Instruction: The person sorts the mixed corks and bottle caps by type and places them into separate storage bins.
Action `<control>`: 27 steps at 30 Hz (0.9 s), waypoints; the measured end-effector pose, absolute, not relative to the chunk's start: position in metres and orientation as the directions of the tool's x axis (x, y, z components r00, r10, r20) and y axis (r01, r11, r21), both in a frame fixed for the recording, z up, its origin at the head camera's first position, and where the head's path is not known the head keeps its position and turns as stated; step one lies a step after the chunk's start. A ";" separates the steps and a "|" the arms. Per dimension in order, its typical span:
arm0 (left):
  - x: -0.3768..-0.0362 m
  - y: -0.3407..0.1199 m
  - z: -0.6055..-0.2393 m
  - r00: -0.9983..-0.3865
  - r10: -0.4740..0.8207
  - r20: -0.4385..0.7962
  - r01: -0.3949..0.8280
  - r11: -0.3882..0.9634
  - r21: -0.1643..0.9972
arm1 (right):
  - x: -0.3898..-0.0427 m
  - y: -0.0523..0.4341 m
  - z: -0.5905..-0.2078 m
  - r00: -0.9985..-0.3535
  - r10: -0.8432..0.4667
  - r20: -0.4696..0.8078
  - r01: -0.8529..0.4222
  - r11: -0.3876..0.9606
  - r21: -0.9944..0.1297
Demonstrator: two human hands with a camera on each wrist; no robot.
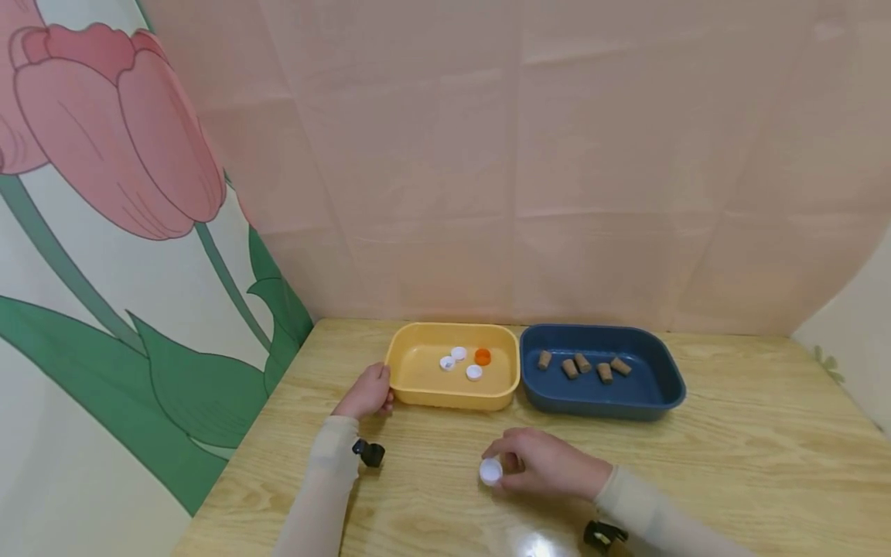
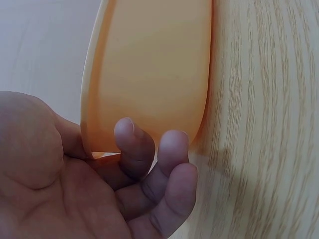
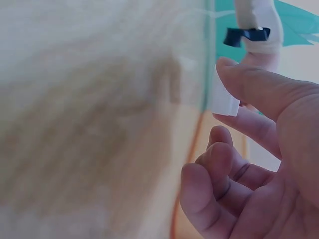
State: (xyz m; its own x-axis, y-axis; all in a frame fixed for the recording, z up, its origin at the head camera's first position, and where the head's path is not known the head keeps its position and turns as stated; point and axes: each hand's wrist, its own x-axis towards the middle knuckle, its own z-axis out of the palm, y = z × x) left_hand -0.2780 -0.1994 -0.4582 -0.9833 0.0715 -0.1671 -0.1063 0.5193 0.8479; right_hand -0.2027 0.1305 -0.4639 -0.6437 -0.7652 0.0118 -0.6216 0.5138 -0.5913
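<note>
In the head view my left hand grips the left end of a yellow tray; the left wrist view shows the tray's wall with curled fingers at its end. Inside that tray lie several white bottle caps, one of them a cap near the front, and an orange bottle cap. Above the table in front of the trays, my right hand pinches a white bottle cap between thumb and index finger. The right wrist view shows this cap side-on, the other fingers curled beneath.
Right beside the yellow tray stands a dark blue tray with several corks, including one cork. Both trays sit at the back of the wood-grain table, close to a pinkish sheet. A tulip-painted wall borders the left side.
</note>
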 end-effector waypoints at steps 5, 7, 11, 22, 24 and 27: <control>-0.278 -0.200 -0.454 -0.982 0.076 -0.174 -0.105 0.545 0.832 | -0.209 0.131 -0.450 -0.637 -0.765 0.096 -0.665 0.482 -0.570; -0.278 -0.201 -0.453 -0.982 0.075 -0.172 -0.100 0.565 0.819 | -0.212 0.132 -0.443 -0.635 -0.763 0.124 -0.677 0.472 -0.564; -0.279 -0.204 -0.450 -0.983 0.068 -0.169 -0.095 0.599 0.795 | -0.221 0.131 -0.428 -0.650 -0.747 0.141 -0.677 0.485 -0.553; -0.279 -0.208 -0.434 -0.991 0.077 -0.114 -0.033 0.674 0.738 | -0.253 0.119 -0.392 -0.731 -0.672 0.120 -0.639 0.613 -0.465; -0.278 -0.207 -0.432 -0.988 0.089 -0.124 -0.031 0.679 0.733 | -0.260 0.114 -0.387 -0.738 -0.667 0.102 -0.630 0.628 -0.457; -0.276 -0.206 -0.432 -0.986 0.103 -0.131 -0.026 0.681 0.732 | -0.274 0.108 -0.383 -0.741 -0.667 0.081 -0.625 0.640 -0.447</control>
State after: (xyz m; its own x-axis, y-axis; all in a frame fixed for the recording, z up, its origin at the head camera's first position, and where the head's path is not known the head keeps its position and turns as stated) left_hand -0.2762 -0.2058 -0.4315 -0.9860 0.1030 -0.1311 -0.0262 0.6809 0.7319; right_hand -0.2740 0.1076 -0.3828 -0.7406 -0.6671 0.0806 -0.6249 0.6398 -0.4474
